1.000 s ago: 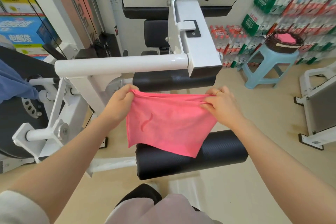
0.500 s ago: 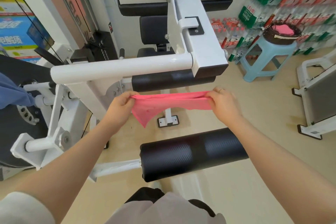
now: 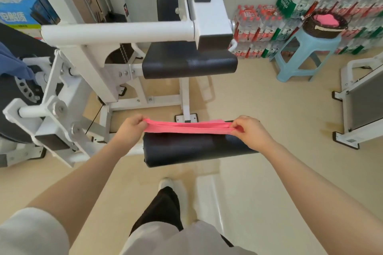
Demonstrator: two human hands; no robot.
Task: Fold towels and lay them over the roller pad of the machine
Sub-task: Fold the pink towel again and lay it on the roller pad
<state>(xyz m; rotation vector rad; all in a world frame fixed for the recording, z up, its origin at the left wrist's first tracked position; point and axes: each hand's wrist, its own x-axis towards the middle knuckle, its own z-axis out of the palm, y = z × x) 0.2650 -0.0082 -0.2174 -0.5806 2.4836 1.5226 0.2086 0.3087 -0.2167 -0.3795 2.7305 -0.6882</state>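
A pink towel (image 3: pixel 188 126) is folded into a narrow flat strip and stretched level just above the far top edge of the black roller pad (image 3: pixel 192 150). My left hand (image 3: pixel 132 128) pinches its left end. My right hand (image 3: pixel 247 130) pinches its right end. Whether the strip touches the pad I cannot tell. More pink towel (image 3: pixel 326 19) lies in a dark basket (image 3: pixel 323 29) at the upper right.
The white machine frame (image 3: pixel 116 31) and black seat pad (image 3: pixel 188 62) stand behind the roller. The basket sits on a light blue stool (image 3: pixel 302 56) before stacked bottle packs (image 3: pixel 257 25). Another white machine (image 3: pixel 360 101) is at right. My foot (image 3: pixel 165 184) is under the pad.
The towel hung open as a sheet before; now it is gathered into a flat strip. Both hands have come down from the seat pad's height to the roller pad. The view tilted downward.
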